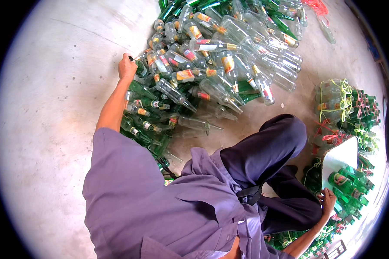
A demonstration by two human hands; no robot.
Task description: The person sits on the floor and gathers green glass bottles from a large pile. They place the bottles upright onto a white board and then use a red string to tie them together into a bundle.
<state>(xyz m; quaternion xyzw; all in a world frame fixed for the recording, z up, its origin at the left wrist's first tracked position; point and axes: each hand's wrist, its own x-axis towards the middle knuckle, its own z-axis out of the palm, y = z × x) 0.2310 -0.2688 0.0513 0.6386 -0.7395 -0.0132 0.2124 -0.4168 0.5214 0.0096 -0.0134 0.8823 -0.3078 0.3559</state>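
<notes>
Left hand (127,67) grips 1 green bottle (141,69) at the edge of the pile (220,64).
Its fingers are closed near the neck, and this bottle is at the left side of the pile, where clear and green bottles lie together on the floor (52,86). The glass is see-through, but what is inside I cannot tell. The right hand (328,200) is bent at the edge of a white panel (339,157); whether it grips there, I cannot tell. Several green bottles lie just beside this hand. Other bottles are in bundles (333,101), tied with string (334,138).
</notes>
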